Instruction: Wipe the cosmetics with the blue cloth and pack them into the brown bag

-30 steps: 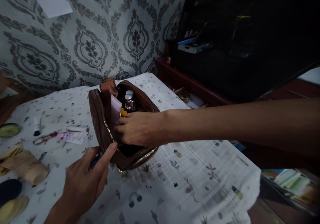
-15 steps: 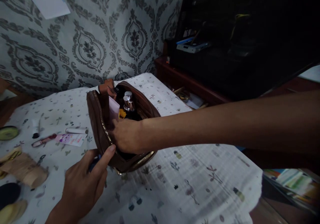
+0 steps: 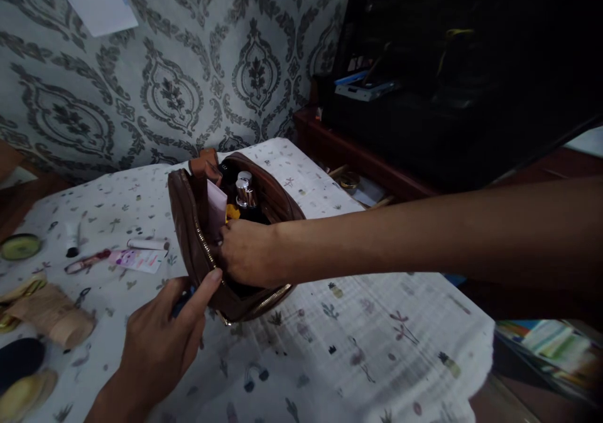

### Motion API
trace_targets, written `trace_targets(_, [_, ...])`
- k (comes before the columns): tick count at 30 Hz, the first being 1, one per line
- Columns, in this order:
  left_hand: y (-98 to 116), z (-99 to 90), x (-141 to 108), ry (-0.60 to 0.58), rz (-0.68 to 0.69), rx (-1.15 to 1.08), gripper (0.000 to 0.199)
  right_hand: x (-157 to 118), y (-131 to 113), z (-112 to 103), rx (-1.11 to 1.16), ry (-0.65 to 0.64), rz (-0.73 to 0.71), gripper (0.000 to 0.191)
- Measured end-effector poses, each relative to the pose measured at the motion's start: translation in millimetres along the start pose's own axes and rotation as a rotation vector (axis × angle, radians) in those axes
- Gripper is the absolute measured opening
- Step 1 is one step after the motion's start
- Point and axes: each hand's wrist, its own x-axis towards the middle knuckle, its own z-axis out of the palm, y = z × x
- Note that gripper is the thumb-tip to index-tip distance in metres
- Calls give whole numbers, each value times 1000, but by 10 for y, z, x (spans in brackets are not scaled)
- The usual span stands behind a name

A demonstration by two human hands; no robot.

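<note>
A brown zip bag [image 3: 193, 222] stands unzipped on the patterned cloth. My right hand [image 3: 249, 253] reaches down into it with curled fingers; the fingertips and anything they hold are hidden. At the bag's near left edge, my left hand [image 3: 164, 322] grips the rim, thumb against the zip. A small dark blue thing [image 3: 183, 302] shows between its thumb and fingers, too covered to name. Inside the bag are a pale pink card or packet [image 3: 216, 206], a yellow item [image 3: 232, 212] and silver-capped bottles [image 3: 245, 192]. A brown strap [image 3: 205, 164] lies over the back rim.
Left on the cloth [image 3: 301, 347] lie a white-printed pink packet [image 3: 139, 259], a lip-gloss-like tube [image 3: 87, 262], a small white tube [image 3: 72, 239], a beige tube [image 3: 56, 316], a green round container [image 3: 21, 246] and a dark round item [image 3: 21, 360]. A dark red cabinet [image 3: 367, 159] borders the right.
My right hand has shifted slightly within the bag, its fingers drawn a little away from the left wall. My left hand keeps its place on the rim. The view has moved slightly.
</note>
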Motion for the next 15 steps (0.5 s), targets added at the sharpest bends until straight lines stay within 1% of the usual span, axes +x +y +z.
trace_targets(3, [1, -8, 7, -24, -9, 1, 57, -40, 17, -66, 35, -98, 14, 8])
trace_targets(6, [0, -18, 16, -26, -11, -8, 61, -93, 40, -170, 76, -125, 12, 17])
trace_targets(10, [-4, -24, 32, -28, -10, -31, 63, -157, 65, -328, 125, -211, 39, 23])
trace_targets(12, [-9, -22, 35, -33, -5, -30, 63, -171, 74, -376, 131, -224, 45, 23])
trace_targets(15, [-22, -19, 28, -31, 8, -17, 60, -173, 86, -388, 123, -231, 45, 21])
